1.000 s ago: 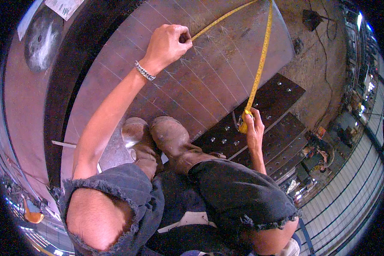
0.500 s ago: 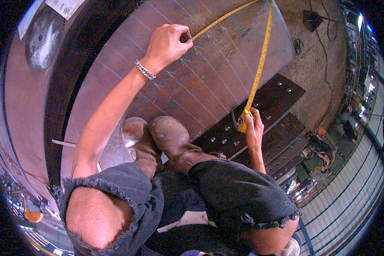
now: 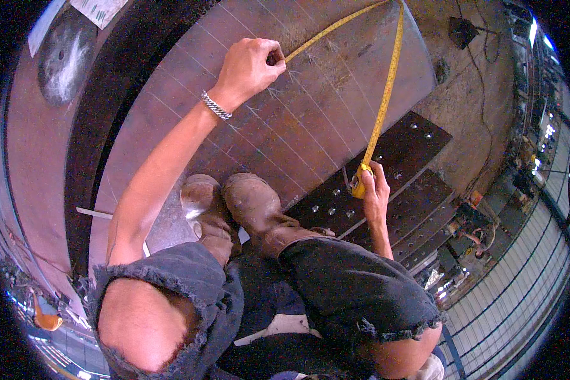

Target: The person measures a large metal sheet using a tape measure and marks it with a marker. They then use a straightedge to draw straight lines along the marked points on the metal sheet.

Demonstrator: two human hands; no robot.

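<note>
A yellow tape measure (image 3: 360,182) sits in my right hand (image 3: 376,193), whose fingers wrap round its case. Its blade (image 3: 386,101) runs up to the far end of a large reddish-brown steel plate (image 3: 247,152), bends there, and comes back left. My left hand (image 3: 250,66) pinches the blade's other end just above the plate; the very tip is hidden by the fingers. Several thin chalk lines and scribbled marks cross the plate under the tape.
My brown boots (image 3: 252,196) stand on the plate's near part. Dark drilled plates (image 3: 405,145) with round holes lie to the right. A worn grey disc (image 3: 66,60) and a marked paper (image 3: 101,9) lie at the upper left. A cable (image 3: 484,95) trails over the floor.
Almost nothing differs. The view has shifted very slightly; both hands keep the same hold on the tape measure.
</note>
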